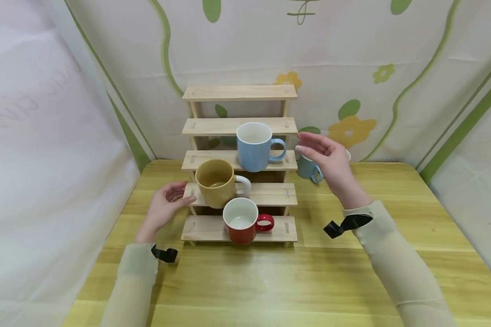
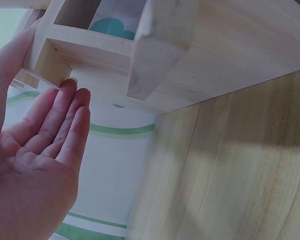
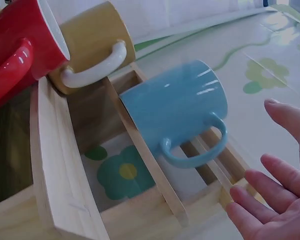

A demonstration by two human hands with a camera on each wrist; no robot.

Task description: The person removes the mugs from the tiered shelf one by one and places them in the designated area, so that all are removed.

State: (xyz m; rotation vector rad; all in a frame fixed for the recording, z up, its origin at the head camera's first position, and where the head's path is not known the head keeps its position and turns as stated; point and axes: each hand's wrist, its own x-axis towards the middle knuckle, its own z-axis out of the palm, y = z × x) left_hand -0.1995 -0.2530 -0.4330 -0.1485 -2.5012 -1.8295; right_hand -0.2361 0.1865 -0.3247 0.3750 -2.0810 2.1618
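Note:
A light wooden stepped rack [image 1: 239,93] holds a blue mug [image 1: 253,152], a mustard mug [image 1: 215,188] with a white handle, and a red mug [image 1: 241,227] with a white inside. The mugs stand on separate steps, handles toward the right. My left hand [image 1: 167,204] holds the left end of the mustard mug's step, thumb over the board and fingers at its far side. To the right of the blue mug's handle, my right hand [image 1: 327,159] is held apart from it, with nothing between thumb and fingers.
Behind my right hand, another blue mug [image 1: 308,169] stands on the wooden table [image 1: 245,290], partly hidden. Part of a white rim [image 1: 348,155] shows beyond the hand. A patterned cloth [image 1: 245,45] hangs behind the rack.

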